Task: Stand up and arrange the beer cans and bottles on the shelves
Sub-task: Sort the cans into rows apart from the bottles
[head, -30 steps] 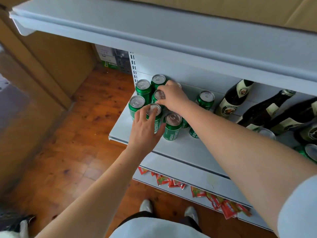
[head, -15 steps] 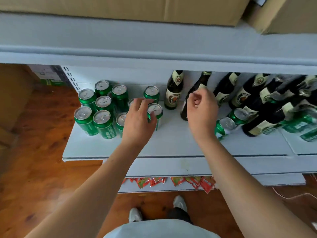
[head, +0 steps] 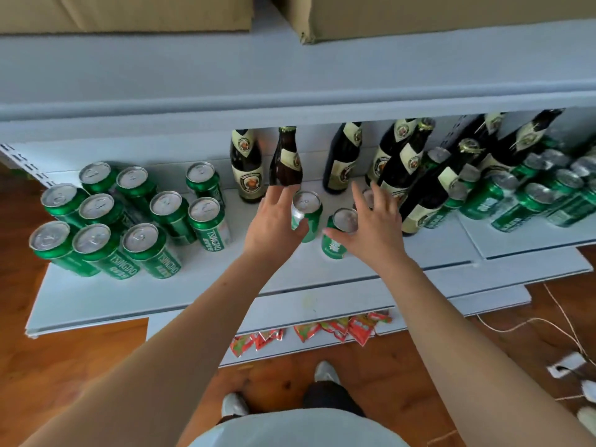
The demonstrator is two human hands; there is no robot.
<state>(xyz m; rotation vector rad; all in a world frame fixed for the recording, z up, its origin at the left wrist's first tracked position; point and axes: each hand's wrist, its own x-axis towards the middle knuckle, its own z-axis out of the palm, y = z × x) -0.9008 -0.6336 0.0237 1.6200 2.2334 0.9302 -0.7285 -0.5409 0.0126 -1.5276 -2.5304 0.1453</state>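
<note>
The upper shelf hides the necks and caps of most dark bottles behind its front edge. The left hand covers the left side of one green can, and the right hand covers part of a second can and almost all of a third can behind it. If the fingers touch these cans, I cannot tell. The cans at the far right are blurred and their labels are not readable. The cardboard boxes on top are cut by the upper edge. The lower shelf hides most of the red packets.
</note>
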